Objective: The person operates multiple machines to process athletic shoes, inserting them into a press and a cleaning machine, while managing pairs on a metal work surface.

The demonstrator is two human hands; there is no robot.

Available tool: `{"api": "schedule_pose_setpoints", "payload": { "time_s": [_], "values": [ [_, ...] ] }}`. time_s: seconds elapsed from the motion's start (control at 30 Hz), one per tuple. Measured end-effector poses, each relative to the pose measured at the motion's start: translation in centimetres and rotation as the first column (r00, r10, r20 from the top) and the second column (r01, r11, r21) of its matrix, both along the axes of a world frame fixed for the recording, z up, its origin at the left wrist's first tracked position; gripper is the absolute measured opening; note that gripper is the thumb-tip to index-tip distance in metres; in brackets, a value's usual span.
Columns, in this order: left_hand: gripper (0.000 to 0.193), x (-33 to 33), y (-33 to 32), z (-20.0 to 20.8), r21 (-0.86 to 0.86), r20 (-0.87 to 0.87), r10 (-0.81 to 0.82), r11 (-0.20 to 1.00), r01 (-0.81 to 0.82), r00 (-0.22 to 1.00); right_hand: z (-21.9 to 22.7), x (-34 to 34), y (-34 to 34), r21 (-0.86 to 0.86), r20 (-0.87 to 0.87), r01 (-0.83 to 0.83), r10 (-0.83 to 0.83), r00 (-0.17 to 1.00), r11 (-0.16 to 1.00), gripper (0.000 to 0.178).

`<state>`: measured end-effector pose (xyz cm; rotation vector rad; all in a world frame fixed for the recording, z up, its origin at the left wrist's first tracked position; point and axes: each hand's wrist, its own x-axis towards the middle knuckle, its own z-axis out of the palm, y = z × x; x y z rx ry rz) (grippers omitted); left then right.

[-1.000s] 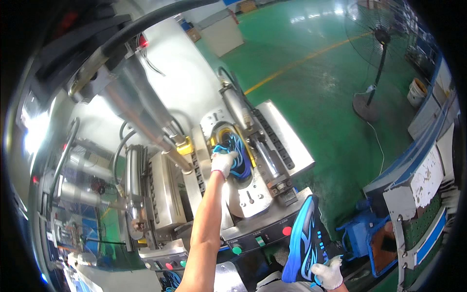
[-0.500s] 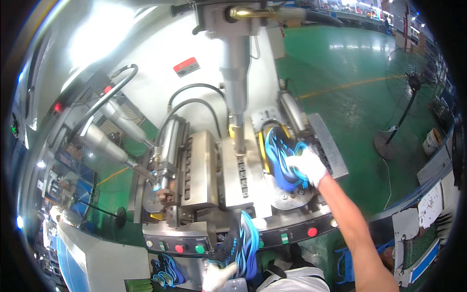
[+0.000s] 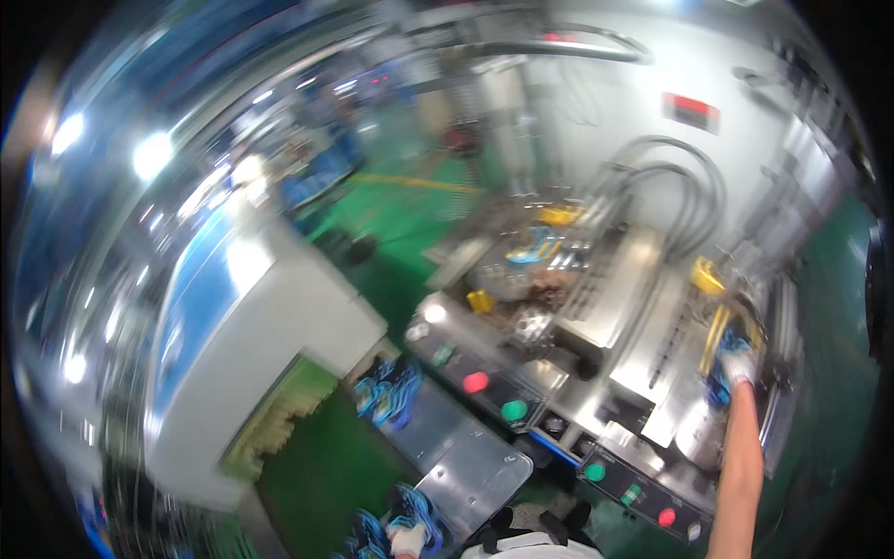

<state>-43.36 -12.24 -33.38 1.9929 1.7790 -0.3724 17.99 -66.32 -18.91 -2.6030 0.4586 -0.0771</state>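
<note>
At the lower edge, my left hand (image 3: 407, 540), in a white glove, is closed on a blue and black sneaker (image 3: 415, 508). A second blue sneaker (image 3: 367, 538) lies just left of it. Far to the right, my gloved right hand (image 3: 738, 364) grips another blue sneaker (image 3: 720, 384), which sits in the right station of a metal press (image 3: 610, 293). The glove covers part of that shoe, and motion blur hides its finger detail.
A pair of blue sneakers (image 3: 387, 389) rests on a metal shelf (image 3: 447, 443). Left of it stands a white machine housing (image 3: 289, 312) with a bristled opening (image 3: 279, 419). Control panels with red and green buttons (image 3: 475, 382) line the press front. Hoses (image 3: 689, 177) arch above.
My view has swung left, so the press now appears on the right and the white housing comes into sight. My left hand and its sneaker are now beside another shoe; my right hand stays at the press.
</note>
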Motion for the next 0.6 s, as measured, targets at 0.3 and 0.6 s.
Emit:
{"api": "schedule_pose_setpoints", "payload": {
  "time_s": [0.3,0.6],
  "values": [
    [0.086,-0.4,-3.7,-3.5,0.109,0.233,0.242,0.956,-0.272,0.942,3.3,-21.1,14.0,-0.083,0.478,-0.487,0.464,0.746,0.869,0.083],
    [0.063,-8.0,-2.1,3.4,0.102,0.751,0.017,0.985,-0.141,0.660,-6.9,-29.9,23.9,-0.529,-0.433,-0.703,0.562,0.705,0.475,0.114]
  ]
}}
